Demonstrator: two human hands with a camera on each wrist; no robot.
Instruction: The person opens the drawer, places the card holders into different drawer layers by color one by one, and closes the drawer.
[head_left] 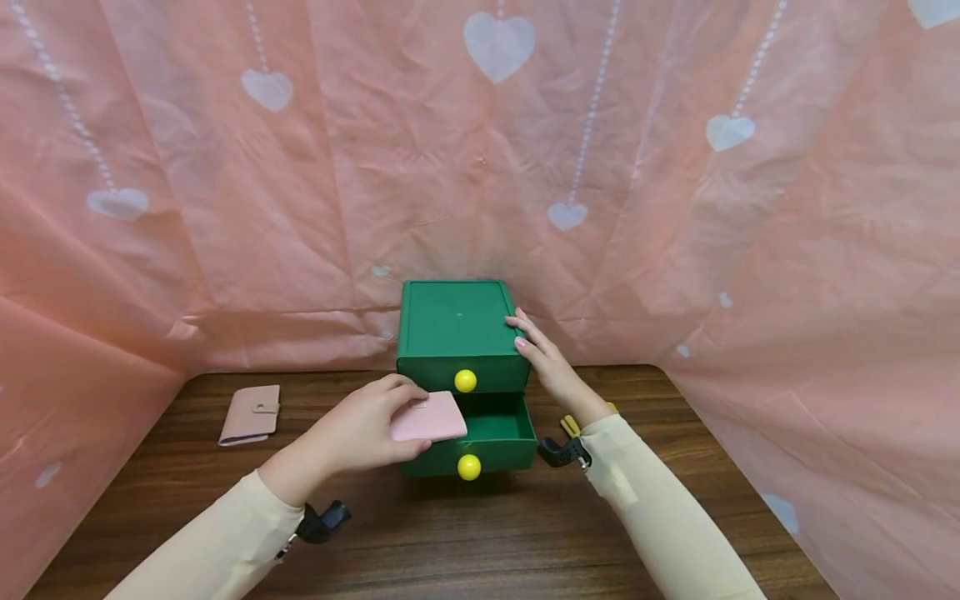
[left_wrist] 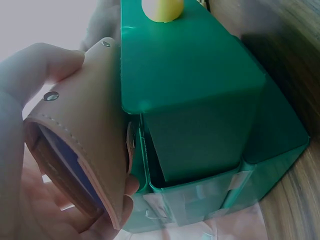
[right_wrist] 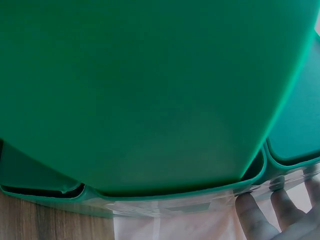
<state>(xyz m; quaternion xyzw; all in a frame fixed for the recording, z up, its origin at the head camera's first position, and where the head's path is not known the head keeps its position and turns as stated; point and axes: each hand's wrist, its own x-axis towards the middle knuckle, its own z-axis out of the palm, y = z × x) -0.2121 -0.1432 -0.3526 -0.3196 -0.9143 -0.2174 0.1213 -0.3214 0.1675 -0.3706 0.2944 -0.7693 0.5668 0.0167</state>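
Note:
My left hand (head_left: 372,422) grips a small pink wallet (head_left: 429,418) over the left part of a pulled-out lower drawer (head_left: 497,418). In the left wrist view, the wallet (left_wrist: 95,110) has a stitched edge and metal rivets, with the thumb on one face and fingers on the other. The drawer belongs to a green box (head_left: 459,321) whose upper drawer (head_left: 427,375) is closed; both drawers have round yellow knobs. My right hand (head_left: 551,367) rests with extended fingers against the right top edge of the box. The part of the drawer behind the wallet is hidden.
A second pinkish wallet (head_left: 251,414) with a snap strap lies on the brown wooden table (head_left: 480,542) at the left. Something yellow (head_left: 570,426) is partly hidden behind my right wrist. A pink curtain (head_left: 480,183) with white hearts hangs around the table.

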